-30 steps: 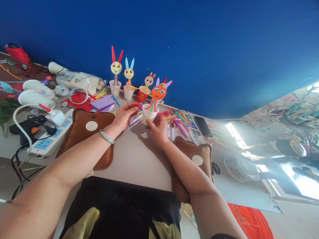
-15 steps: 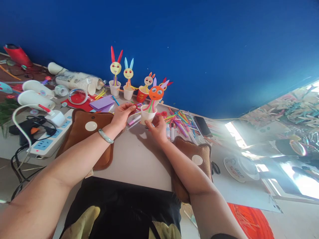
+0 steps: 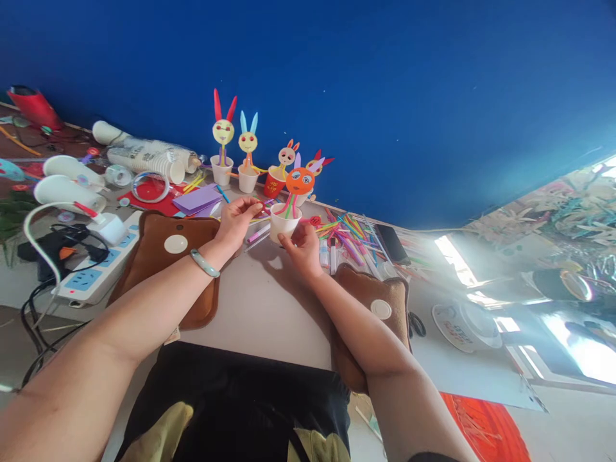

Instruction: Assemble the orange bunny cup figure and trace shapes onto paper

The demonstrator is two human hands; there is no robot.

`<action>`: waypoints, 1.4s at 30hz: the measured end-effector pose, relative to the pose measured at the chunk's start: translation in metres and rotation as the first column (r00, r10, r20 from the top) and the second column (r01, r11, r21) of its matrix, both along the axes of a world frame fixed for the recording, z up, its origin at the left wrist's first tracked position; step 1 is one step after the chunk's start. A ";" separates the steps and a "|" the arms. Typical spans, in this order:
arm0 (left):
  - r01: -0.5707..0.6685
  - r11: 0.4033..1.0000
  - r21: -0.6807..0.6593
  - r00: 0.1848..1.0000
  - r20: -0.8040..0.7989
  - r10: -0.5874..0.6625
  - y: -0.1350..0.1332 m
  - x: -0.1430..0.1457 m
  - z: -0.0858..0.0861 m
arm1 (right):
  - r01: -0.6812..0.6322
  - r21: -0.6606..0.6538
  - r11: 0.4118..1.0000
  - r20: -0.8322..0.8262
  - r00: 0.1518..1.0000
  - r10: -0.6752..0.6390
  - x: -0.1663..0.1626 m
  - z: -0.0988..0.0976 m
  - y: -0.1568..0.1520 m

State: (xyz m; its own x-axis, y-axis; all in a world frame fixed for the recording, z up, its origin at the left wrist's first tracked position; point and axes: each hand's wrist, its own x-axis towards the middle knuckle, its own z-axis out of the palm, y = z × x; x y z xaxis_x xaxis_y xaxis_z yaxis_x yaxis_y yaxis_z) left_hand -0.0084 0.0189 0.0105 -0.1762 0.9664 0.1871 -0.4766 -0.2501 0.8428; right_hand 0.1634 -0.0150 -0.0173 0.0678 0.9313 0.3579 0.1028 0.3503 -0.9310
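My right hand (image 3: 303,249) grips a white paper cup (image 3: 283,223) from below and the side. Out of the cup rises an orange round-faced paper rabbit (image 3: 299,181) on coloured straws, with pale purple ears. My left hand (image 3: 239,217), a green bangle on its wrist, is pinched on a thin straw piece right beside the cup's left rim. Three more rabbit cups stand behind along the blue wall: one with red ears (image 3: 223,131), one with blue ears (image 3: 248,142), and one in a red cup (image 3: 276,180).
Two brown padded pouches (image 3: 173,247) (image 3: 373,301) lie under my forearms. A heap of coloured straws and pens (image 3: 351,234) lies to the right, with a phone (image 3: 392,242) beyond. On the left are a power strip (image 3: 96,263), stacked paper cups (image 3: 154,163), a tape ring (image 3: 151,186) and purple paper (image 3: 198,197).
The cup with the orange rabbit has shifted slightly left and away from me in my right hand. My left fingers have curled from flat into a pinch at the cup's rim.
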 end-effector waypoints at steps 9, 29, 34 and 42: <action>-0.011 1.000 0.021 0.999 -0.034 0.011 0.000 -0.001 0.000 | -0.015 -0.001 1.000 -0.012 1.000 0.015 0.000 -0.001 0.000; -0.028 0.999 0.030 0.993 -0.116 0.031 0.003 -0.003 -0.001 | -0.027 -0.001 1.000 -0.044 0.999 0.027 -0.001 -0.001 0.000; -0.036 0.998 0.054 0.992 -0.122 0.042 0.005 -0.003 -0.005 | -0.027 -0.001 1.000 -0.040 0.999 0.027 0.000 -0.001 0.000; -0.035 0.998 0.061 0.990 -0.138 0.043 0.006 -0.004 -0.005 | -0.017 0.011 1.000 -0.030 0.999 0.017 0.000 -0.003 0.002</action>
